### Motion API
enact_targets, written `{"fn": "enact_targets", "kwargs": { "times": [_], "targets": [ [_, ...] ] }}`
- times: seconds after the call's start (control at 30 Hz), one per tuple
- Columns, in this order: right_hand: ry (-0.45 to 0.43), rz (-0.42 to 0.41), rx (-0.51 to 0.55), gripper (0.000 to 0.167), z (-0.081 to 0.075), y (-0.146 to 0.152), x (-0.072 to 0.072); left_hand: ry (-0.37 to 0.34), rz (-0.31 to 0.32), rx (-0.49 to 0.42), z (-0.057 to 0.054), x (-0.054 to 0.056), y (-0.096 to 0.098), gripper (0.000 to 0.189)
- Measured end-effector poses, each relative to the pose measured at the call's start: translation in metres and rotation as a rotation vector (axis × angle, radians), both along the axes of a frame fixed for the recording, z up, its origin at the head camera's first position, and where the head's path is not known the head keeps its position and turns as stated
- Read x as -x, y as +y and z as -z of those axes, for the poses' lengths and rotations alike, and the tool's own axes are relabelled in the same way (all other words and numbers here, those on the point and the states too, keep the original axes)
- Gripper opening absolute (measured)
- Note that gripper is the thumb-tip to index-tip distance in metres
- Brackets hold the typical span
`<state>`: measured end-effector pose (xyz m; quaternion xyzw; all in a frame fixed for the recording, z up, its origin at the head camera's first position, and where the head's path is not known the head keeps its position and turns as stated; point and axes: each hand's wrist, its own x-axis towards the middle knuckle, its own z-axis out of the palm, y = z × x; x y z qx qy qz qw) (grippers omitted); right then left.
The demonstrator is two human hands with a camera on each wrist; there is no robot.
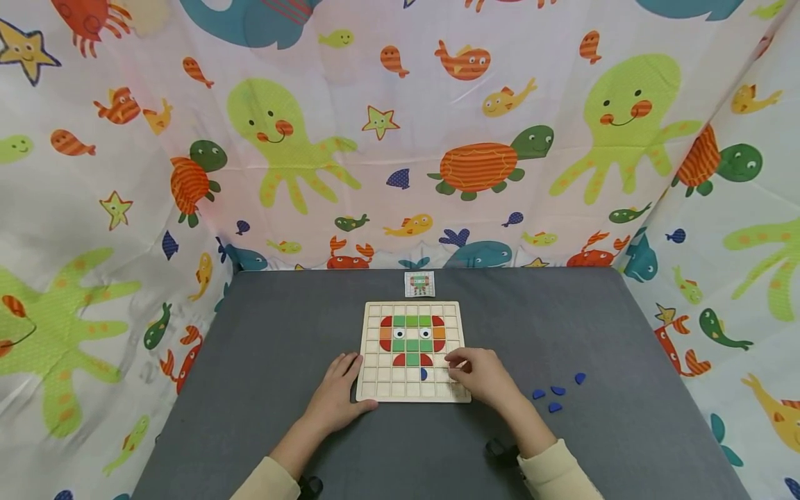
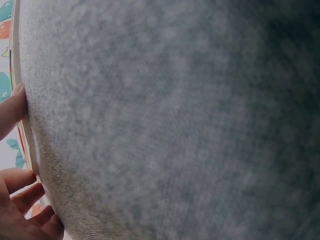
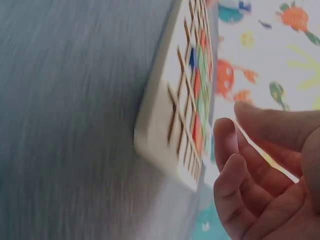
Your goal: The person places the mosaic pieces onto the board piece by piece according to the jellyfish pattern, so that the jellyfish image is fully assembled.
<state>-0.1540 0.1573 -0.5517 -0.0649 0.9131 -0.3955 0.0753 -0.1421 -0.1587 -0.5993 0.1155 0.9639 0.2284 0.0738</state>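
A light wooden grid board (image 1: 381, 392) lies on the grey table, with red, green and orange pieces and two eye pieces set in its squares. One blue half-round piece (image 1: 423, 374) sits in a square below the red and green row. My left hand (image 1: 335, 396) touches the board's left edge with its fingers, the thumb at the front left corner. Over the right edge hovers my right hand (image 1: 484, 375), its fingers loosely bent. In the right wrist view, a gap shows between its thumb (image 3: 270, 125) and bent fingers, with nothing visible in it.
Several loose blue pieces (image 1: 555, 407) lie on the table (image 1: 281, 312) to the right of my right hand. Behind the board is a small picture card (image 1: 419, 284) with a similar pattern. A curtain printed with sea animals (image 1: 400, 208) surrounds the table's back and sides.
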Motion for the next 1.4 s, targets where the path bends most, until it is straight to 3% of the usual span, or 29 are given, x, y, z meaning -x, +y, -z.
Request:
{"fn": "enact_targets", "kwargs": {
  "times": [0.2,0.43,0.67,0.97,1.2,1.4],
  "targets": [
    [0.033,0.032,-0.069,0.027,-0.002,0.043,-0.014,-0.004,0.002,-0.001,-0.001,-0.001,0.000,0.100],
    [-0.011,0.037,-0.194,0.027,0.002,0.078,-0.033,-0.011,-0.002,-0.007,0.000,-0.001,0.000,0.101],
    [-0.029,0.033,-0.229,0.018,0.007,0.085,-0.039,-0.010,-0.004,0.008,0.001,0.000,-0.001,0.100],
    [-0.007,0.131,-0.294,0.012,0.015,0.078,-0.037,-0.007,0.004,0.010,0.003,0.000,0.000,0.100],
    [0.004,-0.017,-0.211,0.033,0.015,0.090,-0.037,-0.005,0.008,-0.004,0.000,-0.001,0.000,0.100],
    [0.112,-0.102,-0.196,0.024,0.023,0.097,-0.038,-0.006,0.008,-0.011,-0.002,-0.001,0.000,0.099]
  ]
}}
